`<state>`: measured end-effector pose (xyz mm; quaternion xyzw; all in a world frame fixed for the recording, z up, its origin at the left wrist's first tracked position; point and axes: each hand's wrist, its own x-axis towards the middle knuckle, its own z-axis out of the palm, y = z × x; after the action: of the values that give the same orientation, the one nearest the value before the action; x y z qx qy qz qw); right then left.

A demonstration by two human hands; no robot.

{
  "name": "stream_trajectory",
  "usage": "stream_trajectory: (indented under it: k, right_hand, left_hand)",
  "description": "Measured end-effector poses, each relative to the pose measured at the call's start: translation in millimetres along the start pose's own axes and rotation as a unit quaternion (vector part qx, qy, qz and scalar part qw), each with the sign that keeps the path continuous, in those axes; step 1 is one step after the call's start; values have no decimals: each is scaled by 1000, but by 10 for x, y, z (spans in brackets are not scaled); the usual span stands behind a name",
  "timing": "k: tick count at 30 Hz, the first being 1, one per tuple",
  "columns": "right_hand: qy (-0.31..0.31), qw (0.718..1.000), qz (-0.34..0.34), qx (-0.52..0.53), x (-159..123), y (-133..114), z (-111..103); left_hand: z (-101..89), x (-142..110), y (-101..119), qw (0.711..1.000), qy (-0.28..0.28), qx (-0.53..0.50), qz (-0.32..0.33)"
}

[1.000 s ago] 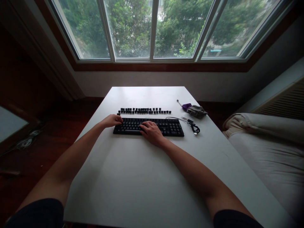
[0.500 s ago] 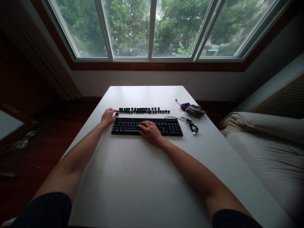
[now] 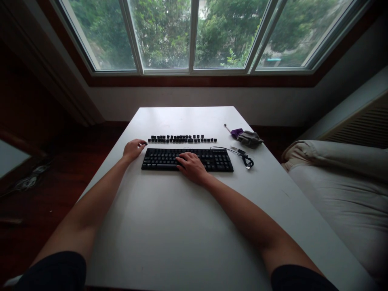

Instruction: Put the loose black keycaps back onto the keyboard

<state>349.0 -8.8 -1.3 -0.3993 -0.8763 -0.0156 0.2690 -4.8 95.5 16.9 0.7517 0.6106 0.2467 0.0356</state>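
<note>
A black keyboard (image 3: 159,159) lies on the white table (image 3: 169,226). Across its middle rests my right hand (image 3: 192,167), fingers laid out over the keys and gripping nothing. Past the keyboard's far left corner, my left hand (image 3: 133,149) pinches a small black keycap (image 3: 146,143) between thumb and finger, close to the table. Loose black keycaps (image 3: 182,140) stand in two rows behind the keyboard. The held keycap is near the left end of the closer row.
To the right lie the keyboard's coiled cable (image 3: 249,162), a small tool with thin wires (image 3: 237,150), a crumpled grey cloth (image 3: 250,139), a purple cloth (image 3: 237,132) and a thin stick (image 3: 226,127). A covered sofa (image 3: 339,186) borders the table's right side.
My left hand has drawn slightly left, and the keycap that was beside the keyboard's far left corner has moved left with it. My right hand stays on the keyboard. The view has shifted slightly.
</note>
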Motion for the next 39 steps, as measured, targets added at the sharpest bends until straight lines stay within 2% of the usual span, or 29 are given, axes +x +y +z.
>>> stream_trajectory:
  k: [5, 9, 11, 25, 39]
  right_hand:
    - [0, 1000, -2, -1, -1, -2, -13]
    - [2, 1000, 0, -1, -3, -2, -7]
    - [2, 1000, 0, -3, -5, -1, -1]
    - [-4, 1000, 6, -3, -2, -15, -12]
    - [-6, 1000, 5, 2, 4, -19, -20]
  left_hand:
    - [-177, -171, 58, 995, -60, -82, 10]
    - [-215, -226, 85, 982, -141, -123, 18]
    - [-217, -228, 93, 979, -162, -118, 17]
    - [-310, -233, 236, 985, -158, -15, 72]
    - [-318, -179, 246, 977, -180, -54, 105]
